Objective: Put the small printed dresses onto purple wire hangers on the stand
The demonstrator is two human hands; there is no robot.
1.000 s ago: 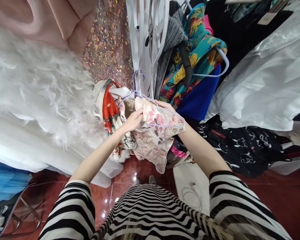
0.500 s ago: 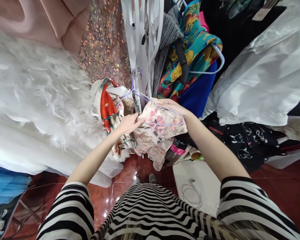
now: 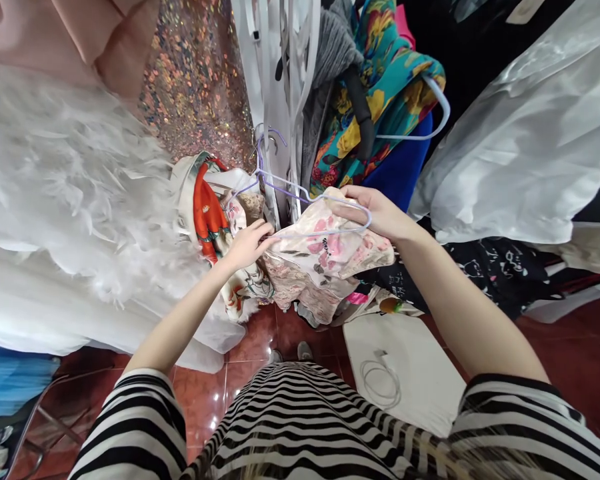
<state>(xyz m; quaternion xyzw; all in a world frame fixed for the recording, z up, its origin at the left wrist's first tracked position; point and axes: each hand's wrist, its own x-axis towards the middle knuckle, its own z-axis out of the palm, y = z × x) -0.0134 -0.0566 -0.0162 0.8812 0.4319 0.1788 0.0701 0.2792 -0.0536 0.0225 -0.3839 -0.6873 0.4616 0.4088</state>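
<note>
You are holding the flowered top (image 3: pixel 330 253) in front of you, left hand (image 3: pixel 249 245) pinching one side, right hand (image 3: pixel 377 210) gripping the other, cloth hiding some fingers. The hanger (image 3: pixel 325 233) is stretching left to right. Red cloth (image 3: pixel 209 210) is crowding your left; white straps (image 3: pixel 267 87) and a teal garment (image 3: pixel 391 87), both cut off above, are hanging behind.

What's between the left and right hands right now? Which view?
Head view: the pink-floral garment spans the stretch between left hand and right hand, with the lilac hanger's lower bar across its front.
</note>
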